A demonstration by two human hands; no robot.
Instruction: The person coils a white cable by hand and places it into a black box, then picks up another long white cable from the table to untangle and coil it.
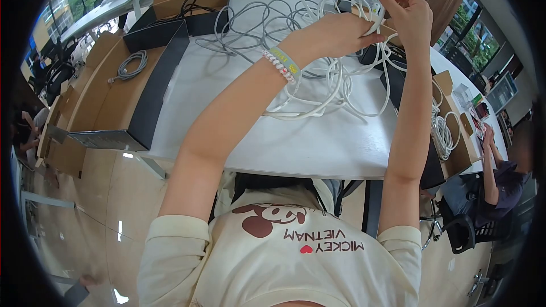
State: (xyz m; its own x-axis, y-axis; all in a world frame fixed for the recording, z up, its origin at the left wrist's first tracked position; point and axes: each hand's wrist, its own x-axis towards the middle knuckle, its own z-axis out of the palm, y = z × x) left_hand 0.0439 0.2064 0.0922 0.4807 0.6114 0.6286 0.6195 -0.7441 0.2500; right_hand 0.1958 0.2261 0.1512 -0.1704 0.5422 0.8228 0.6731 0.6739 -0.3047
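Note:
A tangle of white cable [334, 98] lies on the white table and rises in loops toward the back right. My left hand [348, 33] reaches across the table with its fingers closed around strands of this white cable. Just to its right, my right hand [408, 11] is raised, thumb and fingers pinched on a white strand. Thinner grey cable [250, 18] spreads in loose loops to the left of my left hand. The fingertips of both hands are partly hidden among the loops.
At the left an open cardboard box [94, 99] holds a coiled grey cable [132, 66]. Black cables [192, 7] sit in a box at the back. On the right, another box [463, 156] contains coiled white cable [443, 136]. A person [506, 182] sits beyond it.

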